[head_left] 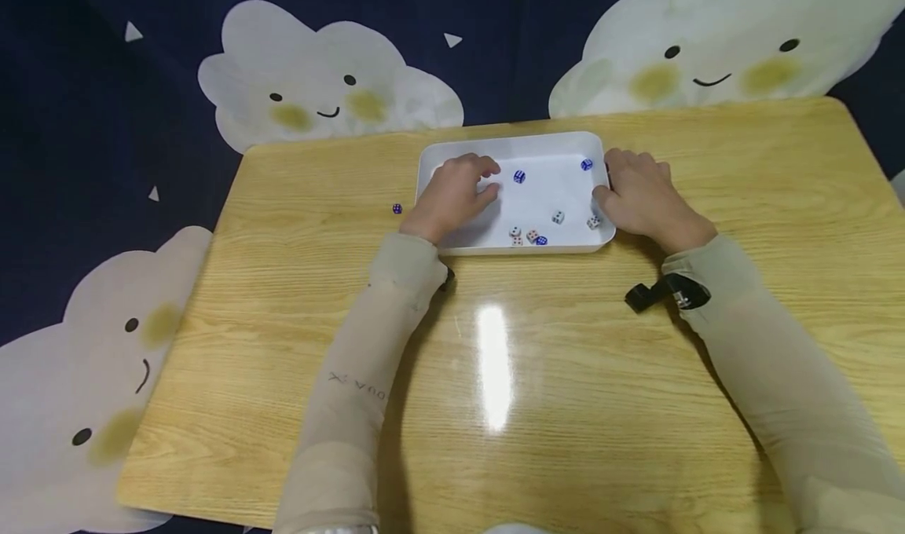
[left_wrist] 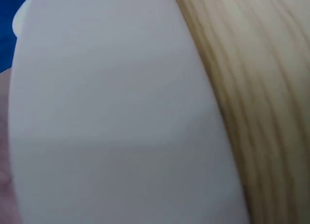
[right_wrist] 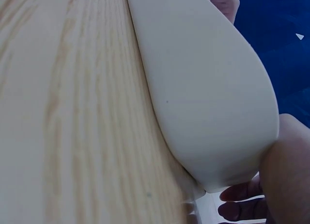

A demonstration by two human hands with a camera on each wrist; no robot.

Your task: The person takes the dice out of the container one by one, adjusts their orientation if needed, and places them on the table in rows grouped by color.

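A shallow white tray (head_left: 488,239) lies on the table with several dice inside. My right hand (head_left: 646,196) grips the tray's right end, thumb over the rim and fingers along the outer side; the right wrist view shows the thumb (right_wrist: 288,161) at the wall's corner. My left hand (head_left: 456,192) hovers over the tray's left part, thumb and fingers apart, with nothing visible between them. Nearest to it is a blue die (head_left: 519,177) inside the tray. Another blue die (head_left: 587,165) sits near the right end. White dice, including one die (head_left: 558,217), lie toward the near side.
One dark blue die (head_left: 397,209) lies on the wooden table (head_left: 311,298) left of the tray. A dark cloth with cloud faces (head_left: 332,78) hangs behind the table's far edge. A black strap (head_left: 665,290) circles the right wrist.
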